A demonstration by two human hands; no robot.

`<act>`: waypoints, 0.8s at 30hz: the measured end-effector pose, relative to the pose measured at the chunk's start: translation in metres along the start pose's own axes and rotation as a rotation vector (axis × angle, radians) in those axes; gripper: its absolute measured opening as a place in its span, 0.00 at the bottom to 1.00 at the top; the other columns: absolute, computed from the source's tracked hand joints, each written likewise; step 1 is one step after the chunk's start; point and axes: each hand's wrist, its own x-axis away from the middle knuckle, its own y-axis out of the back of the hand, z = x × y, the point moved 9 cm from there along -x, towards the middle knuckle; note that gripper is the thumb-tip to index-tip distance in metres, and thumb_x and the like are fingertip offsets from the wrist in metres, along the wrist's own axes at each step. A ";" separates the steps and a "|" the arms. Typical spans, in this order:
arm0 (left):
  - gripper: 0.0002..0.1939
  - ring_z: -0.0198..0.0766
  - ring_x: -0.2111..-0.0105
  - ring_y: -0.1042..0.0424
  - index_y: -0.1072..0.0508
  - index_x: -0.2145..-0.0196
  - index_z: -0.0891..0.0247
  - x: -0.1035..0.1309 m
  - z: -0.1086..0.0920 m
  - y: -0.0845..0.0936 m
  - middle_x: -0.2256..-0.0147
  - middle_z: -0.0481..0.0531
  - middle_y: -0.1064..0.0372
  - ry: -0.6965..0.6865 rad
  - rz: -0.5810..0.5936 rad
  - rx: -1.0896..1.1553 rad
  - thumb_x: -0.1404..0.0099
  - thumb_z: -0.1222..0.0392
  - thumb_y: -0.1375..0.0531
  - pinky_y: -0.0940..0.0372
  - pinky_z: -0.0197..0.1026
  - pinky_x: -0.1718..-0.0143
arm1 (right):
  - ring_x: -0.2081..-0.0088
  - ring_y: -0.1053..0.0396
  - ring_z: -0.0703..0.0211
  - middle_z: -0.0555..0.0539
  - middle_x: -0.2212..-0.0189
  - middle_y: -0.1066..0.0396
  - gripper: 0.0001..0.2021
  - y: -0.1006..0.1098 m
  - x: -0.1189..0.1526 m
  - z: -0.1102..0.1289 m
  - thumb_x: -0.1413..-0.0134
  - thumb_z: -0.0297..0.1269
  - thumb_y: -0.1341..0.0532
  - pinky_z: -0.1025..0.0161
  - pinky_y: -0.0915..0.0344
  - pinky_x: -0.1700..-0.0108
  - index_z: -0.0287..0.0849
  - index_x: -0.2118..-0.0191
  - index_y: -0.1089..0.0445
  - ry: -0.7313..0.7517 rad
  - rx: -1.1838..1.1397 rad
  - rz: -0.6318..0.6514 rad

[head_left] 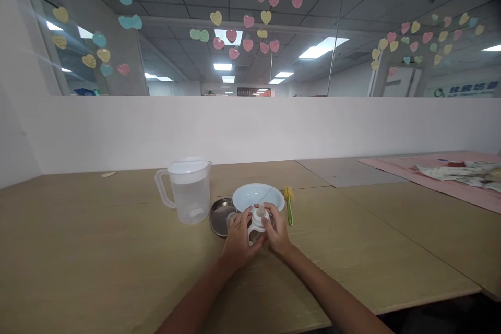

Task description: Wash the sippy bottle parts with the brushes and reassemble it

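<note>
Above the table, in the middle of the head view, a baby bottle's white top with a pale teat point(261, 211) and a white side handle is held in both hands. My left hand point(238, 240) is closed around its left side, by the handle. From the right, my right hand point(278, 230) grips the white collar, thumb near the teat. The lower part of the bottle is hidden by my hands. Behind them sits a white bowl point(250, 191). Left of it lies a round metal dish point(217, 217), with a small clear thing partly hidden by my left hand.
A lidded clear plastic jug point(192, 198) stands to the left, its handle facing left. Right of the bowl lies a yellow sponge brush point(288, 195) with a green handle. A pink cloth point(407, 180) with items on it covers the far right. A white wall point(242, 128) closes the back.
</note>
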 end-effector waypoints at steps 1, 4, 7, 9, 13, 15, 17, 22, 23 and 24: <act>0.35 0.50 0.53 0.37 0.47 0.44 0.68 0.000 0.000 0.000 0.53 0.63 0.36 -0.003 -0.009 -0.014 0.45 0.52 0.41 0.43 0.53 0.51 | 0.54 0.36 0.52 0.40 0.56 0.33 0.15 -0.001 -0.001 0.000 0.44 0.42 0.50 0.53 0.39 0.51 0.41 0.54 0.39 0.002 -0.042 0.007; 0.30 0.49 0.55 0.35 0.39 0.49 0.66 0.001 0.000 0.001 0.55 0.62 0.35 -0.008 -0.037 -0.041 0.47 0.50 0.41 0.41 0.53 0.53 | 0.55 0.37 0.52 0.42 0.58 0.35 0.13 0.004 -0.002 0.001 0.45 0.42 0.49 0.54 0.40 0.52 0.42 0.57 0.37 0.047 -0.090 -0.052; 0.27 0.47 0.58 0.34 0.37 0.53 0.66 0.000 0.000 0.003 0.59 0.60 0.34 -0.005 -0.065 -0.019 0.48 0.50 0.40 0.39 0.50 0.56 | 0.60 0.37 0.54 0.45 0.64 0.38 0.12 0.011 -0.001 0.003 0.47 0.42 0.48 0.55 0.38 0.57 0.42 0.61 0.35 0.081 -0.025 -0.117; 0.25 0.47 0.59 0.34 0.37 0.55 0.67 0.000 -0.001 0.005 0.61 0.60 0.34 -0.010 -0.083 0.002 0.48 0.50 0.40 0.39 0.50 0.58 | 0.63 0.37 0.54 0.46 0.66 0.38 0.11 0.012 -0.001 0.004 0.47 0.41 0.49 0.56 0.38 0.59 0.42 0.61 0.36 0.082 0.007 -0.125; 0.23 0.47 0.60 0.34 0.37 0.57 0.66 0.001 -0.001 0.007 0.62 0.61 0.34 -0.013 -0.102 0.029 0.47 0.49 0.41 0.39 0.49 0.58 | 0.61 0.36 0.53 0.44 0.65 0.36 0.13 0.017 0.000 -0.001 0.47 0.39 0.49 0.54 0.39 0.56 0.42 0.57 0.37 0.031 0.022 -0.175; 0.22 0.46 0.60 0.34 0.37 0.58 0.65 0.001 0.000 0.008 0.62 0.60 0.34 -0.011 -0.097 0.038 0.46 0.50 0.41 0.39 0.49 0.59 | 0.61 0.36 0.53 0.44 0.66 0.35 0.12 0.017 0.000 -0.005 0.47 0.39 0.50 0.54 0.39 0.57 0.42 0.60 0.36 0.003 0.035 -0.172; 0.22 0.46 0.60 0.34 0.37 0.58 0.66 0.001 0.000 0.007 0.61 0.60 0.34 -0.004 -0.076 0.045 0.46 0.50 0.41 0.39 0.48 0.58 | 0.63 0.35 0.53 0.44 0.67 0.34 0.10 0.016 -0.002 -0.006 0.47 0.39 0.50 0.55 0.39 0.59 0.42 0.64 0.35 -0.009 0.050 -0.161; 0.27 0.48 0.56 0.35 0.38 0.51 0.65 -0.002 0.001 0.001 0.57 0.60 0.34 0.042 0.006 0.061 0.46 0.50 0.41 0.41 0.51 0.55 | 0.64 0.36 0.54 0.46 0.69 0.36 0.08 0.023 -0.002 0.008 0.47 0.38 0.49 0.55 0.39 0.60 0.42 0.69 0.36 0.071 0.069 -0.239; 0.29 0.48 0.55 0.36 0.40 0.49 0.65 -0.002 0.001 -0.001 0.56 0.60 0.34 0.041 0.014 0.065 0.46 0.50 0.41 0.41 0.51 0.54 | 0.64 0.37 0.55 0.46 0.70 0.36 0.07 0.025 -0.001 0.014 0.47 0.37 0.49 0.55 0.40 0.60 0.42 0.70 0.37 0.100 0.088 -0.252; 0.30 0.48 0.55 0.36 0.41 0.47 0.64 -0.002 0.001 -0.001 0.55 0.60 0.34 0.043 0.018 0.070 0.46 0.51 0.41 0.42 0.52 0.53 | 0.64 0.37 0.55 0.46 0.70 0.37 0.07 0.026 0.000 0.020 0.47 0.36 0.49 0.55 0.40 0.61 0.42 0.71 0.37 0.133 0.117 -0.258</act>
